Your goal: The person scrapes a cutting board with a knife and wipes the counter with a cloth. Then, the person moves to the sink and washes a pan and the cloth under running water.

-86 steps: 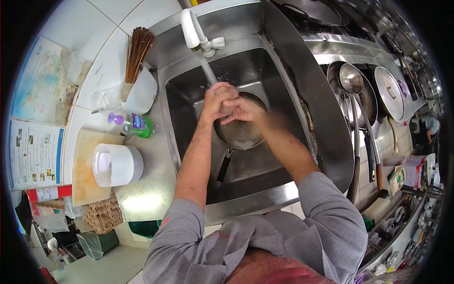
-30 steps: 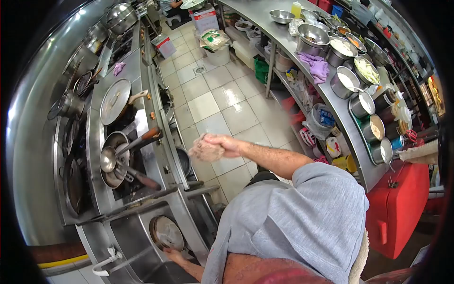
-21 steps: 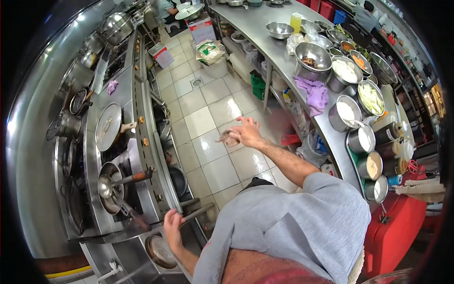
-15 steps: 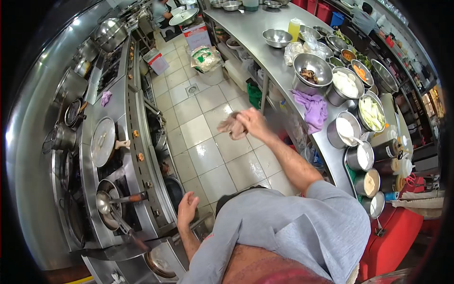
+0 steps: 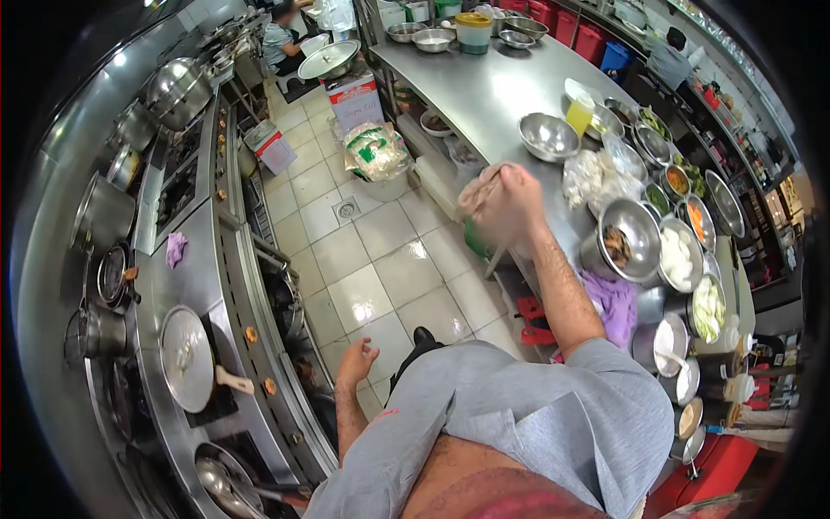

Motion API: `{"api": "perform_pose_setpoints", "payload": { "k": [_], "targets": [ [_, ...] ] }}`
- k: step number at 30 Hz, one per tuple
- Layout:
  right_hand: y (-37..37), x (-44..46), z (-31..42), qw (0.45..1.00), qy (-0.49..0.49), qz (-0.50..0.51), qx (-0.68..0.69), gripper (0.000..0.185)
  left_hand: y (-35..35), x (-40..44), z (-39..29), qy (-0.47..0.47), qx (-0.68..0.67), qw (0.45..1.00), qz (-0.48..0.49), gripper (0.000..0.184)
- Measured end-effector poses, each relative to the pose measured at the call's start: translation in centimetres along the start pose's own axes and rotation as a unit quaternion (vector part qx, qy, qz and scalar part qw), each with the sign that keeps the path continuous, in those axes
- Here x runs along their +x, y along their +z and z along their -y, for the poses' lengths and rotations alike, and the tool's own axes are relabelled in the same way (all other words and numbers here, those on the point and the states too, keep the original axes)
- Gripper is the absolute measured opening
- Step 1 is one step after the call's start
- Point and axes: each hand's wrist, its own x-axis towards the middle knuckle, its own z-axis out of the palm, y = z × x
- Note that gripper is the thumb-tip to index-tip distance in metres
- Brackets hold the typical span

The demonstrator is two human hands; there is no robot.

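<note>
My right hand (image 5: 520, 197) is closed around a bunched, brownish-pink cloth (image 5: 481, 201), held in the air by the near edge of the steel counter (image 5: 497, 112). Motion smears the cloth and fingers a little. Low on the other side, my left hand (image 5: 355, 362) hangs above the tiled floor beside the stove front, holding nothing, with its fingers loosely bent and apart. A steel bowl with dark brown pieces (image 5: 616, 246) and a purple cloth (image 5: 609, 304) lie to the right of my right forearm.
Along the left runs a stove line with a lidded pan (image 5: 187, 359) and a wok with a ladle (image 5: 223, 480). On the counter stand a yellow squeeze bottle (image 5: 580, 111) and several ingredient bowls. Ahead, a bagged bucket (image 5: 377, 156) sits on the floor; a seated person (image 5: 281, 43) is beyond.
I have moved forward along the aisle. My right hand has carried the cloth to the right, from over the floor to the counter edge. My left hand's fingers are a little more bent.
</note>
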Motion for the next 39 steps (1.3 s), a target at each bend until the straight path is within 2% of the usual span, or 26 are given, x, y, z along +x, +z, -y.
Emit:
{"api": "perform_pose_setpoints", "payload": {
  "k": [1, 3, 4, 6, 7, 9, 10, 11, 13, 15, 17, 18, 19, 22, 25, 26, 27, 29, 31, 32, 34, 35, 36, 37, 38, 39],
  "targets": [
    [0.6, 2.5, 0.2, 1.000, 0.000, 0.000, -0.002, 0.023, -1.7, 2.5, -0.8, 0.033, -0.012, 0.999, -0.017, 0.041],
    [1.5, 6.9, 0.7, 0.951, -0.191, -0.121, -0.210, 0.024, -5.0, 7.2, -2.5, 0.065, -0.025, 0.997, -0.032, 0.041],
    [2.0, 8.4, 0.7, 0.951, -0.188, -0.122, -0.211, 0.024, -6.8, 9.3, -3.5, 0.074, -0.020, 0.996, -0.041, 0.040],
    [3.1, 11.5, 0.2, 0.796, -0.295, -0.220, -0.480, 0.028, -10.1, 12.8, -5.5, 0.081, -0.011, 0.995, -0.049, 0.040],
    [3.4, 13.4, -1.1, 0.798, -0.293, -0.219, -0.479, 0.028, -11.4, 14.4, -6.6, 0.075, -0.030, 0.995, -0.063, 0.039],
    [2.9, 17.5, -6.4, 0.704, -0.229, -0.179, -0.648, 0.037, -12.9, 17.7, -7.1, 0.064, -0.049, 0.994, -0.077, 0.038],
    [1.9, 19.9, -10.6, 0.708, -0.098, -0.112, -0.691, 0.043, -13.2, 19.3, -6.9, 0.059, -0.056, 0.993, -0.082, 0.038],
    [1.7, 21.8, -12.7, 0.709, -0.097, -0.106, -0.690, 0.043, -13.3, 21.0, -6.6, 0.055, -0.063, 0.993, -0.088, 0.038],
    [2.2, 25.8, -15.9, 0.644, -0.153, -0.051, -0.748, 0.044, -12.8, 23.4, -5.0, 0.030, -0.063, 0.994, -0.079, 0.038],
    [3.8, 31.1, -17.1, 0.655, -0.152, -0.006, -0.740, 0.046, -11.8, 26.1, -3.4, -0.004, -0.046, 0.997, -0.064, 0.040],
    [6.1, 37.6, -18.8, 0.643, -0.230, 0.035, -0.730, 0.048, -10.7, 28.8, -2.7, -0.025, -0.027, 0.997, -0.062, 0.040],
    [7.5, 40.8, -19.7, 0.645, -0.232, 0.042, -0.727, 0.048, -10.3, 30.0, -2.6, -0.059, -0.032, 0.997, -0.028, 0.040],
    [9.3, 44.0, -20.5, 0.640, -0.244, 0.061, -0.726, 0.050, -10.3, 31.5, -2.9, -0.093, -0.036, 0.995, 0.004, 0.040],
    [14.1, 54.4, -22.8, 0.638, -0.268, 0.093, -0.716, 0.052, -11.2, 36.2, -5.4, -0.162, -0.075, 0.984, -0.006, 0.040],
    [17.9, 63.3, -25.1, 0.647, -0.293, 0.115, -0.695, 0.053, -14.4, 40.7, -10.2, -0.175, -0.138, 0.974, -0.049, 0.039],
    [19.4, 65.7, -25.7, 0.653, -0.314, 0.116, -0.680, 0.053, -14.5, 42.1, -9.4, -0.155, -0.149, 0.973, -0.078, 0.038],
    [20.8, 68.1, -25.4, 0.655, -0.392, 0.089, -0.640, 0.047, -15.5, 42.9, -10.6, -0.161, -0.143, 0.972, -0.099, 0.037],
    [23.3, 72.4, -24.5, 0.667, -0.461, 0.103, -0.576, 0.047, -17.0, 44.6, -12.0, -0.161, -0.126, 0.967, -0.155, 0.037],
    [26.3, 75.0, -22.3, 0.614, -0.401, 0.191, -0.652, 0.047, -17.7, 44.8, -12.2, -0.185, -0.122, 0.955, -0.195, 0.037],
    [27.2, 76.1, -22.2, 0.592, -0.411, 0.199, -0.664, 0.047, -17.8, 44.9, -12.1, -0.208, -0.133, 0.948, -0.202, 0.037],
    [28.3, 79.8, -24.5, 0.583, -0.364, 0.235, -0.688, 0.051, -18.2, 44.2, -12.8, -0.249, -0.146, 0.929, -0.232, 0.037],
    [27.7, 81.5, -27.9, 0.570, -0.350, 0.186, -0.720, 0.057, -18.4, 43.9, -12.9, -0.257, -0.136, 0.931, -0.220, 0.037],
    [28.5, 81.0, -27.2, 0.542, -0.276, 0.167, -0.776, 0.059, -18.4, 43.5, -12.9, -0.270, -0.146, 0.922, -0.237, 0.037],
    [28.1, 82.2, -29.1, 0.532, -0.284, 0.143, -0.785, 0.057, -18.2, 43.3, -12.7, -0.281, -0.142, 0.915, -0.251, 0.037],
    [28.2, 81.7, -29.1, 0.559, -0.265, 0.130, -0.774, 0.057, -18.2, 42.9, -12.2, -0.288, -0.137, 0.912, -0.259, 0.036],
    [27.7, 81.3, -29.2, 0.557, -0.271, 0.137, -0.773, 0.057, -18.3, 42.6, -11.5, -0.294, -0.144, 0.908, -0.263, 0.036]
  ]
}}
